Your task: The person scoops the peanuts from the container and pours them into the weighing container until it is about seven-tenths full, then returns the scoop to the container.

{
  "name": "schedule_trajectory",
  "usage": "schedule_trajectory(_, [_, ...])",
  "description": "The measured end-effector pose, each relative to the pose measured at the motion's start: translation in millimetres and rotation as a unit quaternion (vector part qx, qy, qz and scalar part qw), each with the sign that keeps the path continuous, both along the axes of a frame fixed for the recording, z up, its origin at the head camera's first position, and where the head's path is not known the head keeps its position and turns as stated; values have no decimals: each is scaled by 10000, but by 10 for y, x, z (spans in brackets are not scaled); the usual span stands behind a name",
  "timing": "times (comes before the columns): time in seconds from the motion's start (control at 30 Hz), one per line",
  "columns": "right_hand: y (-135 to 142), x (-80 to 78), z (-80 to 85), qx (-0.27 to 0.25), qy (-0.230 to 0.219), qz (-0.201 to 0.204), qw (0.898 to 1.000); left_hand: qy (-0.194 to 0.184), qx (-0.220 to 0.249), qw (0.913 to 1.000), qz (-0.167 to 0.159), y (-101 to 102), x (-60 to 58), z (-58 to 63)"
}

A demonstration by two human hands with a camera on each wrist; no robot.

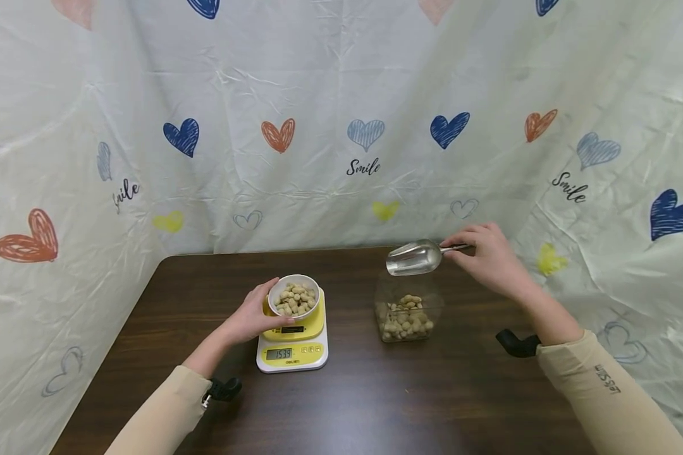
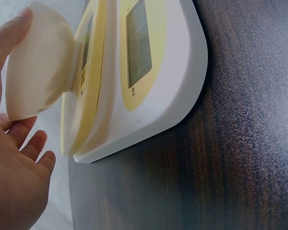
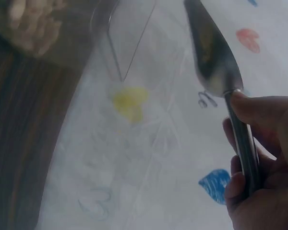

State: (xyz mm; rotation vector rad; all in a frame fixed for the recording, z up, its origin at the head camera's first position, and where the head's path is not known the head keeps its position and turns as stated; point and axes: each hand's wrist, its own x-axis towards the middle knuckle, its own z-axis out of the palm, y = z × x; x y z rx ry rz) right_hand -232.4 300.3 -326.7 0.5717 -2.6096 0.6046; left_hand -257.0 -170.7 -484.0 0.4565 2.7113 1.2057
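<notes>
A white bowl (image 1: 292, 279) of unshelled peanuts (image 1: 296, 299) stands on the platform of a yellow and white kitchen scale (image 1: 319, 357). My left hand (image 1: 254, 316) holds the bowl by its side, thumb and fingers spread round the rim. In the left wrist view the bowl's base (image 2: 69, 67) is against the yellow platform. My right hand (image 1: 487, 258) grips the handle of a metal scoop (image 1: 415, 258), held level over a clear container (image 1: 382, 297) with peanuts (image 1: 406, 322) inside. No peanuts show in the scoop. The right wrist view shows fingers (image 3: 237, 187) curled round its handle.
The scale's lit display (image 1: 279, 354) shows digits that look like 153.9. Everything stands on a dark wooden table (image 1: 364, 398). A white sheet (image 1: 319, 208) printed with hearts hangs behind the table and along both sides.
</notes>
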Motion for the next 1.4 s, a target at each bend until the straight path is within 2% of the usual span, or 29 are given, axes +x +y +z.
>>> schedule_trajectory(0.17, [143, 13, -19, 349, -339, 2, 9988, -18, -11, 10000, 36, -11, -11, -20])
schedule_trajectory(0.33, [157, 1, -88, 688, -823, 263, 9939, -5, 21, 10000, 5, -6, -22, -35])
schedule_trajectory(0.5, [119, -75, -206, 766, -1365, 590, 9859, -37, 14, 10000, 4, 5, -9, -16])
schedule_trajectory(0.67, [96, -190, -350, 930, -1698, 871, 9772, -66, -18, 10000, 7, 12, 3, -4])
schedule_trajectory(1.07, [16, -356, -500, 853, -2206, 1250, 9636, -126, -6, 9999, 24, 3, 4, -12])
schedule_trajectory(1.27, [-37, -374, -514, 764, -2197, 1245, 9646, -84, 9, 10000, 10, 4, -1, -7])
schedule_trajectory(1.4, [-50, -384, -536, 749, -2022, 1231, 9687, -115, -13, 9999, 14, 2, -3, -9])
